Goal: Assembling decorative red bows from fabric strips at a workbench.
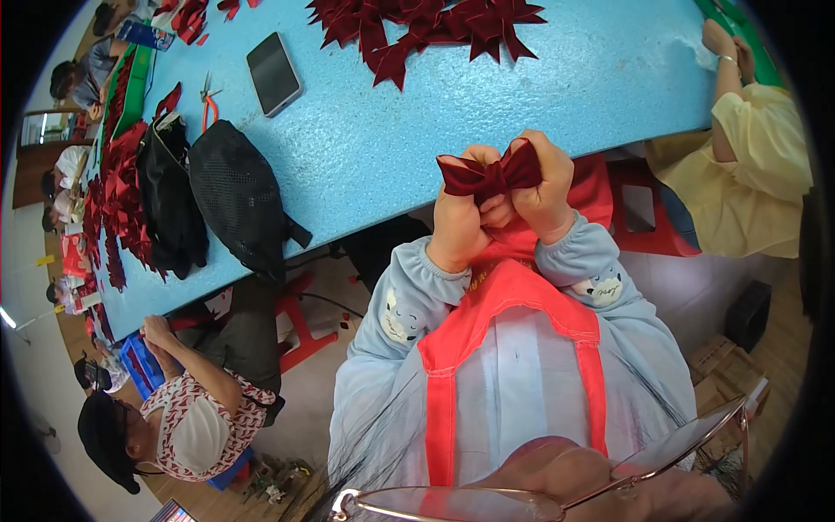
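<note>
A dark red velvet bow (492,179) is held up between my two hands, just off the near edge of the blue table. My left hand (461,222) is closed on the bow's left loop. With the fingers of my right hand (546,184) curled round it, the right loop is gripped too. The knot in the middle faces up. Some fingertips lie hidden behind the ribbon.
A pile of dark red bows (417,30) lies on the blue table (365,148). Farther left are a phone (274,74), orange-handled cutters (209,109) and black bags (235,191). A co-worker in yellow (757,165) sits at right, another in a black cap (104,426) at left.
</note>
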